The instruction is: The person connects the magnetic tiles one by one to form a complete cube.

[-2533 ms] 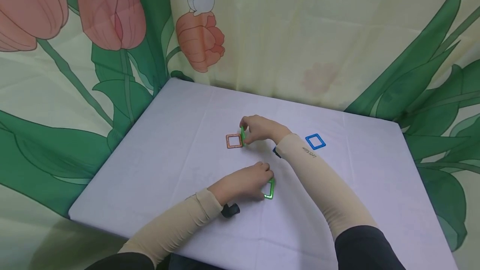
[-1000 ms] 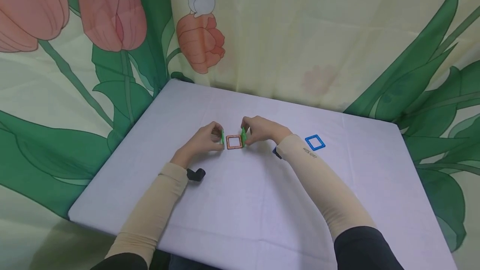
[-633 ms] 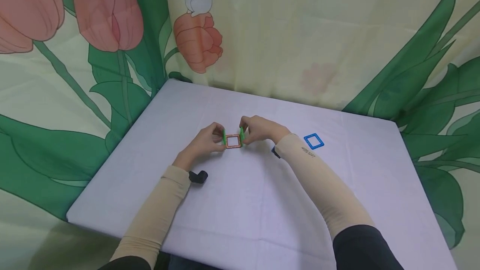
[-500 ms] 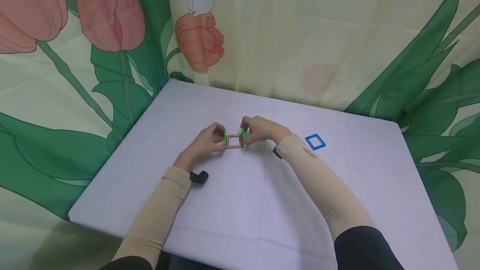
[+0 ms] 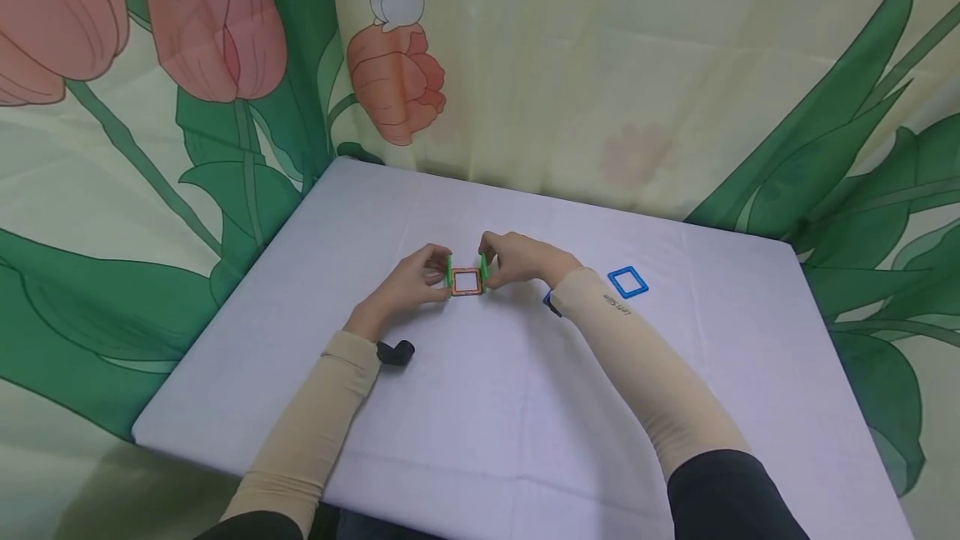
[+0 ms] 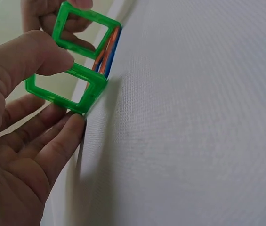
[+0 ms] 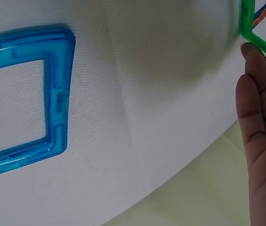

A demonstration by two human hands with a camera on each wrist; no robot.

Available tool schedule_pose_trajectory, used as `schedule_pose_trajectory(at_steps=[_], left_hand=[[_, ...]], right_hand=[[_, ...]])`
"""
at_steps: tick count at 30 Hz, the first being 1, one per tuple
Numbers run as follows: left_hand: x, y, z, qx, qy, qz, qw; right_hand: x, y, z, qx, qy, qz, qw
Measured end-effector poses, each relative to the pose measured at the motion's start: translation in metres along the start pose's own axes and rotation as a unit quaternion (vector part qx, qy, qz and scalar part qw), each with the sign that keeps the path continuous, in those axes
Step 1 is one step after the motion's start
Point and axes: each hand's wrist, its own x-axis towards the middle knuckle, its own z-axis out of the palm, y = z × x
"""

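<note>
Near the table's middle, in the head view, an orange square magnetic tile (image 5: 467, 293) lies flat between two green ones standing on edge. My left hand (image 5: 408, 280) pinches the left green tile (image 5: 449, 273) at the orange tile's left edge. On the other side, my right hand (image 5: 525, 258) holds the right green tile (image 5: 483, 267) between thumb and fingers. The left wrist view shows the near green tile (image 6: 60, 100) meeting the orange tile (image 6: 108, 52), with a blue edge (image 6: 111, 59) directly under the orange. My right hand's fingers (image 7: 260, 103) touch green.
A blue square magnetic tile (image 5: 637, 292) lies flat right of my right wrist, large in the right wrist view. A dark wrist camera (image 5: 396, 352) juts from my left sleeve; another is partly hidden at the right sleeve. Printed curtains (image 5: 562, 107) hang behind the white-covered table (image 5: 420, 440).
My left hand picked up a green tile from the table's front, carried it up and left, and brought it against the orange tile's left edge. My right hand stays on its green tile.
</note>
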Motion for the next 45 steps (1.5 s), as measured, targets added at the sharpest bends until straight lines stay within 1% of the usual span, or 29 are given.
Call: schedule_pose_trajectory(at_steps=[4,8,11,13,17,24,27,30,33,41,43,45], left_hand=[[0.001,0.001,-0.001,0.005,-0.004,-0.009,0.9999],[0.001,0.002,-0.004,0.011,0.003,-0.039,0.9992],[0.002,0.004,-0.005,0.025,0.011,-0.060,0.9978],[0.003,0.005,-0.005,0.032,0.012,-0.066,0.9972],[0.004,0.008,-0.005,0.039,0.010,-0.071,0.9967],[0.004,0.008,-0.006,0.023,-0.015,-0.069,0.9973],[0.004,0.007,-0.006,0.017,-0.016,-0.072,0.9971],[0.004,0.006,-0.006,0.018,-0.015,-0.069,0.9973],[0.005,0.006,-0.006,0.035,-0.009,-0.066,0.9972],[0.003,0.012,-0.010,0.086,0.000,-0.074,0.9935],[0.003,0.012,-0.012,0.101,0.015,-0.074,0.9921],[0.003,0.012,-0.012,0.111,0.040,-0.079,0.9899]], right_hand=[[0.000,0.001,-0.001,0.000,-0.002,-0.001,1.000],[0.001,0.002,-0.001,0.002,-0.003,-0.002,1.000],[0.001,0.001,-0.001,-0.001,-0.003,0.000,1.000],[0.001,0.000,0.000,-0.004,-0.003,0.002,1.000],[0.000,0.000,0.001,-0.005,-0.001,0.005,1.000],[0.000,0.002,0.002,0.011,0.006,0.000,1.000],[-0.001,0.002,0.003,0.020,0.007,-0.008,1.000],[-0.001,0.003,0.004,0.017,0.010,-0.009,1.000],[-0.002,0.003,0.004,0.014,0.010,-0.008,1.000],[-0.003,0.002,0.003,0.005,0.006,-0.004,1.000],[-0.003,0.002,0.003,0.005,0.005,-0.002,1.000],[-0.003,0.002,0.004,0.008,0.003,-0.004,1.000]])
